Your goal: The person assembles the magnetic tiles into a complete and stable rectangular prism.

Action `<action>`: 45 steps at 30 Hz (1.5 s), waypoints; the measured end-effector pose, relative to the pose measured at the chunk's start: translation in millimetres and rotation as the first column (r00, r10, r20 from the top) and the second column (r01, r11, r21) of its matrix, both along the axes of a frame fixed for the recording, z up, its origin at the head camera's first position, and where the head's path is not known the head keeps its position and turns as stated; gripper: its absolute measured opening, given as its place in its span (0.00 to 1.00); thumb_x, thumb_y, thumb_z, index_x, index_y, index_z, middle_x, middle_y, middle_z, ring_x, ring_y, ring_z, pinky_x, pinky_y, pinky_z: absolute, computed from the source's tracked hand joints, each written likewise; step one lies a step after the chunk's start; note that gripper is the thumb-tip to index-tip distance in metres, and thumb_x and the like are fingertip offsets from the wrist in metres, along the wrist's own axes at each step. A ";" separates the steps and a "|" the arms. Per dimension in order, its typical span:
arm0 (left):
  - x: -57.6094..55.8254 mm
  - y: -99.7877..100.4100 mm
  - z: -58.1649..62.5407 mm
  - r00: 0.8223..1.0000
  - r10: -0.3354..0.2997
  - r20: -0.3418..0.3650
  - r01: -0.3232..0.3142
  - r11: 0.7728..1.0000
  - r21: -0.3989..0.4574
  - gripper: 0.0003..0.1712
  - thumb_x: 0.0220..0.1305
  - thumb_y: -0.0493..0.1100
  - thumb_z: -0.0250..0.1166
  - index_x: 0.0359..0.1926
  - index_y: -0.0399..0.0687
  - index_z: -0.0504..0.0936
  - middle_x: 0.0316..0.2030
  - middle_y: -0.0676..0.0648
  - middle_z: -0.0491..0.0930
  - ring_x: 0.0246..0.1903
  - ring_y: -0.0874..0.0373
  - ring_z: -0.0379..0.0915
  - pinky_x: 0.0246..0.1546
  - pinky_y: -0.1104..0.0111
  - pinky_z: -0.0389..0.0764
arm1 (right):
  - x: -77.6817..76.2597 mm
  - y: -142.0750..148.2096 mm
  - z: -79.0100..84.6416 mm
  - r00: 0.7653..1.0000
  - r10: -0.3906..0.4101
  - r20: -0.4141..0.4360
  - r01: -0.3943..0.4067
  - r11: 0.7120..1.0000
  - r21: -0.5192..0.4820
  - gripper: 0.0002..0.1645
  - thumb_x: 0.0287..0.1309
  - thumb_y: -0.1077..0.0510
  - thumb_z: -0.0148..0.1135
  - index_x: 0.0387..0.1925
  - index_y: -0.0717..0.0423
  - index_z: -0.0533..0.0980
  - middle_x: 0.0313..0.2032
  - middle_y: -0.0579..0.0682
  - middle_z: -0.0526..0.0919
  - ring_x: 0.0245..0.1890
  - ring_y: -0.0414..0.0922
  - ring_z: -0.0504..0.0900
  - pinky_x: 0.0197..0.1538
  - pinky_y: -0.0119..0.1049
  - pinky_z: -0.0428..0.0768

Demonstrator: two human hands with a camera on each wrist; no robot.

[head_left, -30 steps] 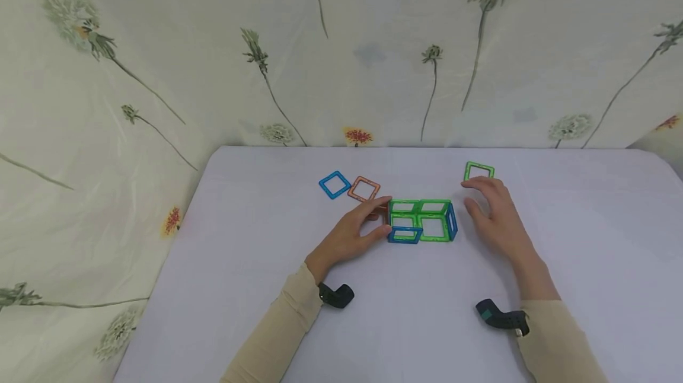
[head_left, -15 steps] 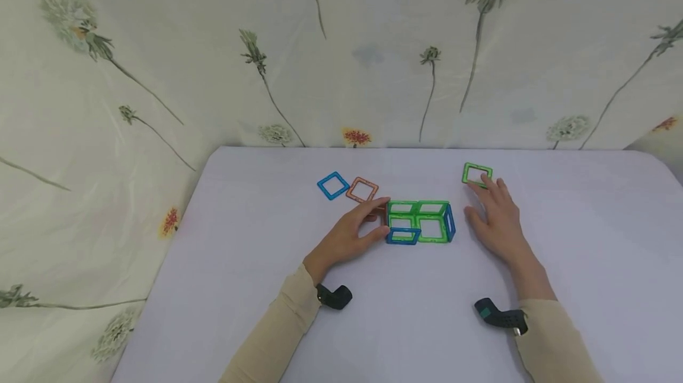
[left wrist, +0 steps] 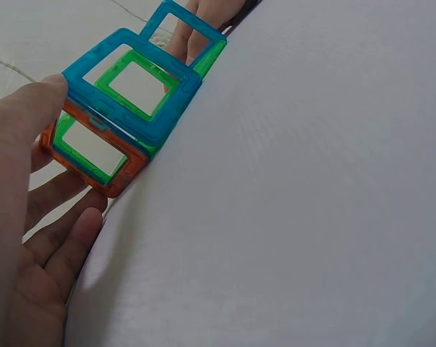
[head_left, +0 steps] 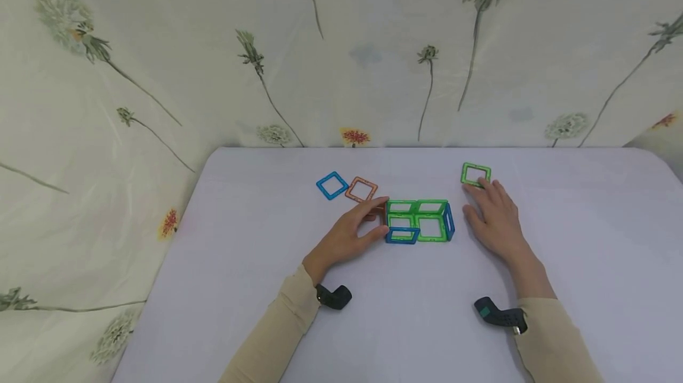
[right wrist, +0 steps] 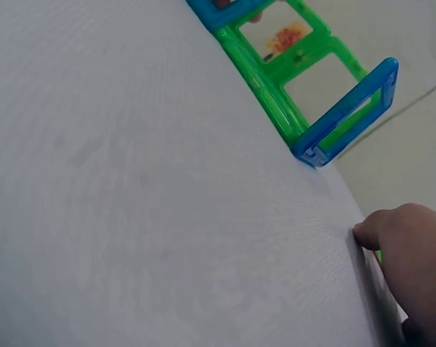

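Square magnetic tiles are joined into a box-like frame [head_left: 417, 215], with green tiles at its base and back, blue ones at the front left and right end, and an orange one at the left end. My left hand [head_left: 347, 235] grips its left end between thumb and fingers. In the left wrist view the thumb lies at the corner where the blue tile [left wrist: 163, 126] meets the orange tile [left wrist: 95, 152]. Off to the right, my right hand [head_left: 496, 220] touches the near edge of a loose green tile [head_left: 469, 166] with its fingertips, fingers extended.
A loose blue tile [head_left: 332, 185] and a loose orange tile [head_left: 361, 188] lie flat behind the left hand, their corners close together. The white-covered table [head_left: 405, 324] ends at the back against a flower-patterned cloth [head_left: 373, 74].
My right hand has moved its fingertips onto the loose green tile, which stays flat on the table. The left hand has kept its hold on the tile frame.
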State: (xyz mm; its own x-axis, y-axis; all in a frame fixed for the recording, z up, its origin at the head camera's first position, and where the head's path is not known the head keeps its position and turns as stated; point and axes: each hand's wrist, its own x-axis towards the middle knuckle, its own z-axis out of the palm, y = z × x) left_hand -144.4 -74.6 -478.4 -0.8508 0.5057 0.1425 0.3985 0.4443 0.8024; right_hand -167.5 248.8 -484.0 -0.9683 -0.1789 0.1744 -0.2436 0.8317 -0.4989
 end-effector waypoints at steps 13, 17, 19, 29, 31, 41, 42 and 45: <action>0.4 0.3 0.3 1.000 -0.004 -0.006 0.004 1.000 0.007 0.34 0.66 0.60 0.55 0.70 0.67 0.57 0.63 0.57 0.67 0.57 0.65 0.69 0.61 0.73 0.71 | 0.4 -1.2 0.4 0.999 -0.006 -0.049 0.005 1.000 -0.024 0.27 0.65 0.56 0.50 0.64 0.57 0.65 0.66 0.65 0.58 0.70 0.64 0.49 0.67 0.68 0.46; 0.2 0.4 0.1 1.000 -0.001 -0.004 0.001 1.000 0.007 0.34 0.66 0.60 0.55 0.70 0.67 0.57 0.63 0.57 0.67 0.57 0.65 0.69 0.61 0.74 0.71 | -0.4 -1.0 -1.1 0.997 -0.003 -0.081 0.000 0.999 -0.039 0.26 0.64 0.58 0.52 0.63 0.59 0.67 0.64 0.64 0.61 0.69 0.64 0.51 0.67 0.68 0.47; 0.0 0.4 -0.3 1.000 0.002 -0.002 -0.002 1.000 0.002 0.34 0.66 0.60 0.55 0.70 0.67 0.57 0.63 0.57 0.67 0.57 0.65 0.69 0.61 0.73 0.71 | -0.9 -0.8 -1.8 0.995 -0.001 -0.099 -0.005 0.998 -0.057 0.25 0.63 0.59 0.54 0.61 0.61 0.69 0.63 0.64 0.63 0.68 0.64 0.52 0.67 0.68 0.48; 0.4 0.9 0.1 1.000 0.014 0.014 -0.014 1.000 -0.005 0.34 0.65 0.61 0.55 0.70 0.69 0.57 0.62 0.58 0.68 0.57 0.66 0.68 0.61 0.73 0.71 | -1.2 0.0 -2.8 0.991 -0.007 -0.137 -0.010 0.992 -0.126 0.21 0.61 0.64 0.55 0.55 0.66 0.73 0.57 0.64 0.68 0.64 0.66 0.58 0.66 0.67 0.50; 0.5 1.0 0.5 1.000 0.012 0.015 -0.012 1.000 -0.004 0.34 0.65 0.61 0.55 0.70 0.70 0.57 0.62 0.58 0.68 0.57 0.66 0.68 0.61 0.73 0.71 | -0.7 -0.4 -2.2 0.990 -0.014 -0.142 -0.004 0.992 -0.125 0.20 0.60 0.65 0.55 0.54 0.66 0.74 0.56 0.64 0.69 0.62 0.66 0.60 0.65 0.67 0.51; 0.1 0.8 0.6 1.000 0.011 0.007 -0.011 1.000 -0.013 0.33 0.65 0.62 0.54 0.70 0.71 0.56 0.62 0.57 0.68 0.57 0.65 0.68 0.61 0.72 0.71 | 0.4 -1.2 0.4 0.983 -0.010 -0.185 -0.013 0.992 -0.122 0.15 0.56 0.68 0.60 0.46 0.59 0.80 0.48 0.60 0.76 0.53 0.59 0.69 0.63 0.63 0.51; 0.1 0.7 0.6 1.000 0.011 0.006 -0.011 1.000 -0.012 0.33 0.65 0.62 0.54 0.70 0.71 0.56 0.62 0.57 0.68 0.57 0.65 0.68 0.61 0.73 0.71 | 0.5 -1.4 0.8 0.984 -0.009 -0.179 -0.013 0.992 -0.123 0.15 0.56 0.68 0.60 0.45 0.58 0.80 0.47 0.59 0.77 0.53 0.58 0.70 0.64 0.63 0.50; 0.3 0.4 0.8 1.000 0.007 0.004 -0.007 1.000 -0.005 0.34 0.65 0.61 0.55 0.70 0.70 0.56 0.62 0.57 0.68 0.57 0.65 0.69 0.61 0.73 0.71 | 0.8 -2.5 2.0 0.985 -0.012 -0.174 -0.010 0.992 -0.123 0.15 0.56 0.69 0.60 0.45 0.57 0.80 0.47 0.58 0.78 0.54 0.58 0.71 0.66 0.62 0.48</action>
